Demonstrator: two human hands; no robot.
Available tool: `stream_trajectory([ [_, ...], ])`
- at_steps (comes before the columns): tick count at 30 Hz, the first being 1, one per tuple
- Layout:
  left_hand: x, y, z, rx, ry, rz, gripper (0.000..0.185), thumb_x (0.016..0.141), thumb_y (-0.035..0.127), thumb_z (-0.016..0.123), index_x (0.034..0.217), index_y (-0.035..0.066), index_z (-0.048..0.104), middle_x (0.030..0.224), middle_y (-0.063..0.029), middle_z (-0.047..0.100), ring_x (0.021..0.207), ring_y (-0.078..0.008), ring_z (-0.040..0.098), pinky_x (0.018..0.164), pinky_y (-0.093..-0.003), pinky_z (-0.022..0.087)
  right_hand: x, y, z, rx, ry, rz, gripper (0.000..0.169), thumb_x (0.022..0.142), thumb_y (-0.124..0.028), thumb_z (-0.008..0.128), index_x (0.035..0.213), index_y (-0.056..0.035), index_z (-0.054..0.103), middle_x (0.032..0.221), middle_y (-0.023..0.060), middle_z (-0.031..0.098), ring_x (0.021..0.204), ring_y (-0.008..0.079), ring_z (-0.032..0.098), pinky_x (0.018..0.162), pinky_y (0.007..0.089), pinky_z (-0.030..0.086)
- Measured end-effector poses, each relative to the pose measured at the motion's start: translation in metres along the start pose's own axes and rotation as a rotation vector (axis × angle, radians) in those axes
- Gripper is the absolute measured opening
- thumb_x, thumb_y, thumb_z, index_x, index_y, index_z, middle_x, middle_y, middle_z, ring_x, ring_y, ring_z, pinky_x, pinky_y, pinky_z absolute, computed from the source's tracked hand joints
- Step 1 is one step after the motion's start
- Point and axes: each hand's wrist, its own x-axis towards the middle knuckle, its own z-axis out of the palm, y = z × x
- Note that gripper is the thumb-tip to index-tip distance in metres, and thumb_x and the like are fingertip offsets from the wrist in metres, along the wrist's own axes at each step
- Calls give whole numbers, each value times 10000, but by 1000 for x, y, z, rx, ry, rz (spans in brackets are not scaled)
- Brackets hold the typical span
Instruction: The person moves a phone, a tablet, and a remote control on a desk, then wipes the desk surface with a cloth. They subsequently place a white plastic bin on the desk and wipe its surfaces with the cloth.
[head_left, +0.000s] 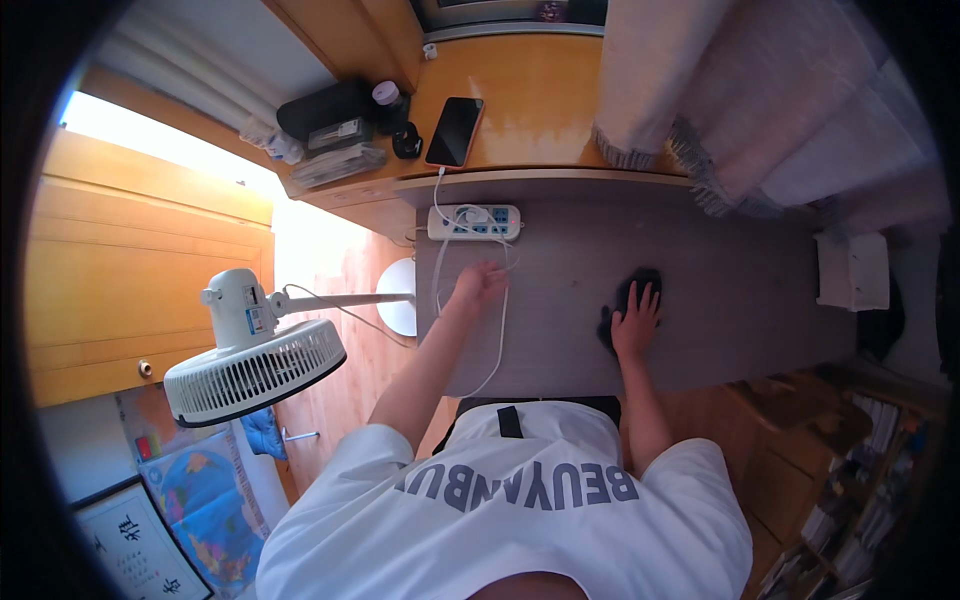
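My left hand (478, 287) is over the left part of a grey desk (570, 330), its fingers slightly bent beside a white cable (504, 330). Blur hides whether the fingers grip that cable. A white power strip (474, 223) with a plug in it lies just beyond this hand. One cable runs from the strip area up to a phone (455, 132) with a dark screen. My right hand (637, 322) rests with spread fingers on a soft-looking black item (651, 279), perhaps cloth. The hand covers much of it, so its exact kind is unclear.
A white pedestal fan (255, 367) stands left of the desk. Along the wooden ledge (525, 97) are a black case (326, 106) and a lidded jar (386, 97). Curtains (720, 97) hang at upper right, above a white box (853, 271) at the desk's right end.
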Motion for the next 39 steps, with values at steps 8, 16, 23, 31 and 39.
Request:
stream_trajectory([
  [8,74,21,-36,-103,-131,52,416,964,224,483,1347,83,405,1293,-76,504,874,-223,588,723,-378,490,-35,-8,7,56,-4,-87,717,825,-222,618,1474,-146,324,1535,164,249,1399,403,241,1118,580,227],
  [16,-3,-24,-22,1179,174,824,447,911,193,582,1306,37,444,1306,-157,502,1068,-339,585,914,-416,471,-2,43,-6,80,10,-329,716,774,-194,622,1446,-162,378,1520,154,279,1391,377,272,1122,576,232],
  [23,-113,-119,-24,1620,165,556,229,880,275,601,837,50,601,936,-162,620,879,-386,590,751,-494,470,-17,11,10,36,135,-124,702,784,-193,619,1444,-150,382,1503,160,316,1376,395,296,1121,587,221],
  [31,-145,-97,-32,1041,329,806,228,945,189,536,812,6,565,627,-112,527,574,-269,521,543,-364,405,-22,-70,17,37,44,-233,747,766,-353,700,1423,-151,407,1492,166,325,1361,392,303,1095,600,233],
  [39,-157,-66,-39,839,383,946,225,994,176,489,888,18,609,625,43,439,573,-58,395,513,-229,307,-84,-249,69,387,81,-866,623,741,-356,682,1314,-157,543,1448,114,414,1361,343,322,1124,565,203],
])
